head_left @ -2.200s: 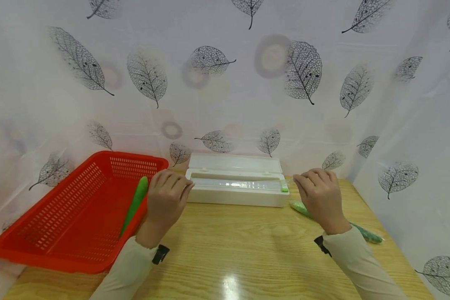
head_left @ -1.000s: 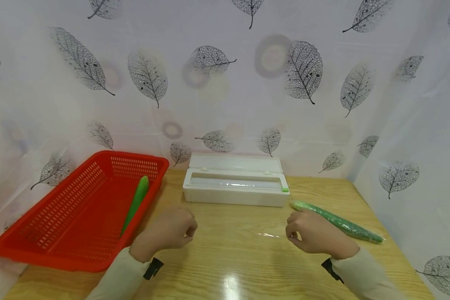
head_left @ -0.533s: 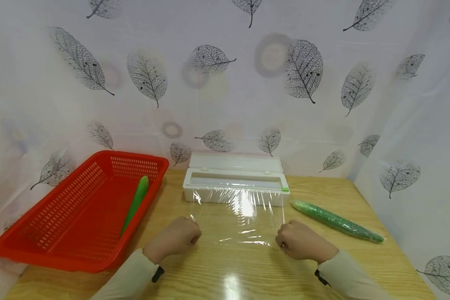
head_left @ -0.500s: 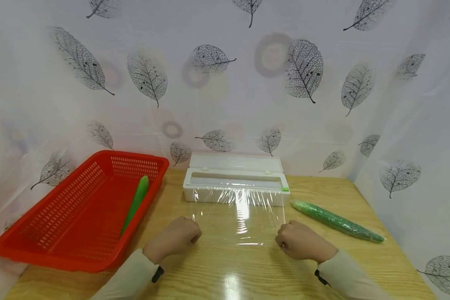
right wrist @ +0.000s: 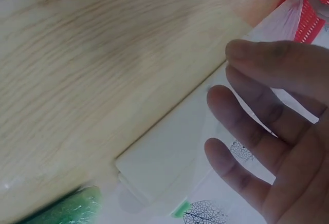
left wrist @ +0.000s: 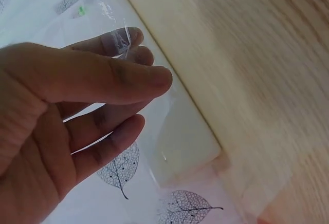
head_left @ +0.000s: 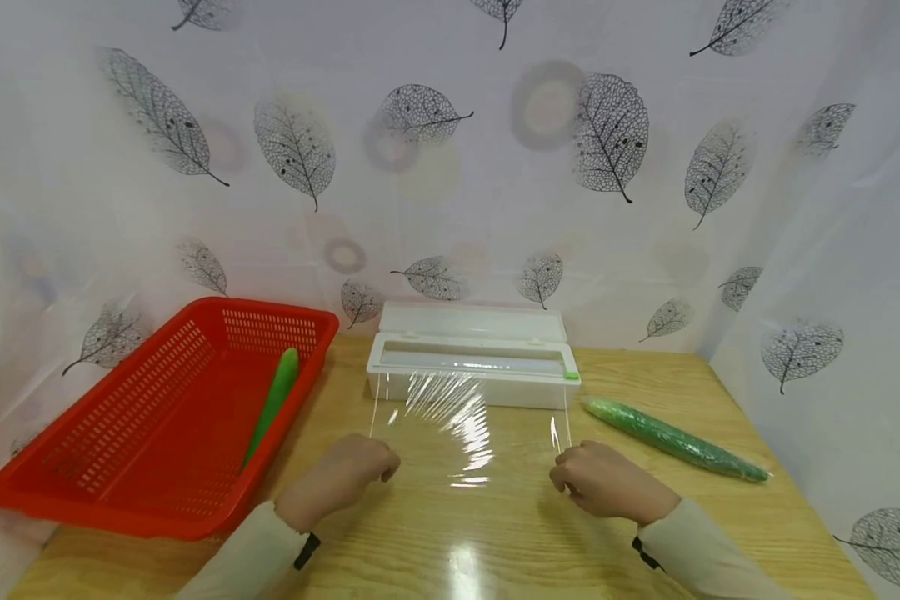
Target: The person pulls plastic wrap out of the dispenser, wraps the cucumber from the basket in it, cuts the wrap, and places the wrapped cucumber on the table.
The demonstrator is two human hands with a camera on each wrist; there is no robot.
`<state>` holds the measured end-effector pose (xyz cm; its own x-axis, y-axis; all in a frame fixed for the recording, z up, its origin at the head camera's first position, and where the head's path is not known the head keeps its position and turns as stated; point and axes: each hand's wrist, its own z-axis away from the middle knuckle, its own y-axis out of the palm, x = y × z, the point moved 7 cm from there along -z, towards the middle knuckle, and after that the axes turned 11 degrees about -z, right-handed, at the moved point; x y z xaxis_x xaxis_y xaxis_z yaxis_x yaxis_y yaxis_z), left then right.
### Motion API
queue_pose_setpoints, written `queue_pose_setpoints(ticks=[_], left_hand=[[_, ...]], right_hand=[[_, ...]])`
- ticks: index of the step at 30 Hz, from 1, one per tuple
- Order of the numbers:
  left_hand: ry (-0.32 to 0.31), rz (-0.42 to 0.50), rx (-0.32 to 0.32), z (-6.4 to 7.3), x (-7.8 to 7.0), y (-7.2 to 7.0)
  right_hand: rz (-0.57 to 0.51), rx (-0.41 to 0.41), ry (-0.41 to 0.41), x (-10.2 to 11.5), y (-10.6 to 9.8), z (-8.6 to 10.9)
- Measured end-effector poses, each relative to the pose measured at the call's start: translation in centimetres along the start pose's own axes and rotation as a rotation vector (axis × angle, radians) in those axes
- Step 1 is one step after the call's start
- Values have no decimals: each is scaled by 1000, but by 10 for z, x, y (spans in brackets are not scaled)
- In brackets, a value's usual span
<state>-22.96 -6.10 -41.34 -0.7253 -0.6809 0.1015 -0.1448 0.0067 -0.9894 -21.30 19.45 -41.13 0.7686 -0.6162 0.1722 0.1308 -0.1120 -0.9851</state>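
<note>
A clear sheet of cling film stretches from the white cling film dispenser box toward me, low over the wooden table. My left hand holds the film's near left corner; in the left wrist view the film clings over a fingertip beside the thumb. At the near right corner my right hand pinches the film between thumb and index finger, the other fingers loosely bent. The box's lid stands raised, showing the roll inside.
A film-wrapped cucumber lies right of the box. On the left stands a red perforated basket with another cucumber in it. A green slider sits at the box's right end. Leaf-patterned sheeting hangs behind.
Both hands have come down and back from the box, drawing film out over the table. In the last half second they barely move, while the film's glints and left edge shift.
</note>
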Motion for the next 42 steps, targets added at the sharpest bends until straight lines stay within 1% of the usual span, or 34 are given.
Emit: queue_pose_setpoints(ticks=[1,2,6,9,10,13,17,18,20,23,24,26,28,30,34,39,42], left_hand=[[11,6,-18,0,-1,0],[16,18,-24,0,-1,1],[30,22,-1,-3,0,9],[16,31,34,-5,1,14],[16,28,31,-5,1,14],[17,-7,30,-5,0,19],[42,-68,12,-4,-3,24],[37,-55,21,-4,-3,25],[8,10,57,-4,-1,28],[-54,89,101,-6,3,31],[-70,102,99,-7,4,31],[-86,93,84,-8,6,30],[-86,72,62,-9,7,30],[-67,47,34,-10,6,29],[-47,39,25,-11,6,30],[-63,19,54,-13,9,33],[-70,27,75,-13,10,35]], right_hand=[[-3,1,3,-1,2,0],[-1,4,7,-2,4,0],[-14,21,12,-5,11,-1],[-26,48,27,-8,17,-3],[-28,60,36,-10,20,-4],[-10,95,60,-13,28,-6],[75,107,41,-11,33,-7],[84,104,38,-10,33,-7],[83,100,42,-10,33,-6],[15,87,97,-13,31,-6],[1,77,114,-14,30,-7],[0,52,132,-16,27,-8],[23,26,132,-17,25,-9],[44,0,121,-17,24,-10],[36,-24,118,-20,26,-10],[78,-22,132,-25,27,-11],[93,-11,138,-26,25,-11]])
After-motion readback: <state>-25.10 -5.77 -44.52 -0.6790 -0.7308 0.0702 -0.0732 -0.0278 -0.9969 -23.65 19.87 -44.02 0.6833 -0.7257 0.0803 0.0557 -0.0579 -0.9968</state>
